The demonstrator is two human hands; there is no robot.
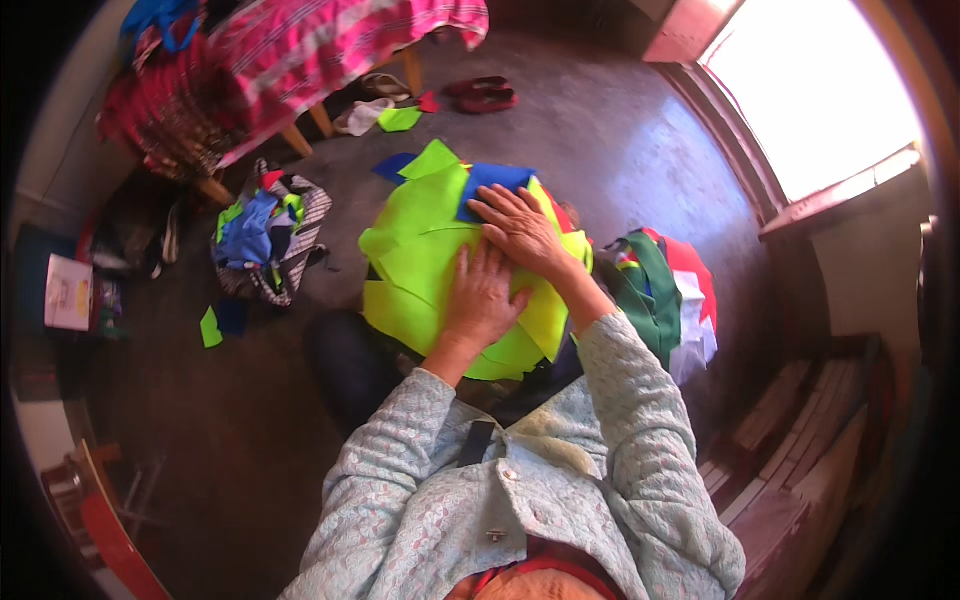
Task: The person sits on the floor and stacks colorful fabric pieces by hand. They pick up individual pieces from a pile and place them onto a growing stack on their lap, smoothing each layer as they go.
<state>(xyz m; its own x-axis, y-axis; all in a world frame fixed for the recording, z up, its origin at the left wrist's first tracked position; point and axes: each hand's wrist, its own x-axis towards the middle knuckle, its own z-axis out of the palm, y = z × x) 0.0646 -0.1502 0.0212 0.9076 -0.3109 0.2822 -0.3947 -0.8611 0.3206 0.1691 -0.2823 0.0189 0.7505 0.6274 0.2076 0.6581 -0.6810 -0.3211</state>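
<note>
A rounded heap of neon yellow-green fabric pieces [415,255] lies in front of me. My left hand [485,300] rests flat on the yellow-green cloth, fingers stretched forward. Just beyond it, my right hand [522,232] lies palm down, its fingertips over a dark blue fabric piece [490,182] on top of the heap. Neither hand grips anything that I can see. More blue and red cloth peeks out at the heap's far edge; what lies underneath is hidden.
To the right sits a bundle of green, red and white cloth [650,295]. A striped bag of scraps [270,230] stands left, near a small yellow-green scrap [210,327]. Farther off are dark red shoes [482,95] and a bed with a pink cover [330,50]. A bright doorway [810,95] opens at right.
</note>
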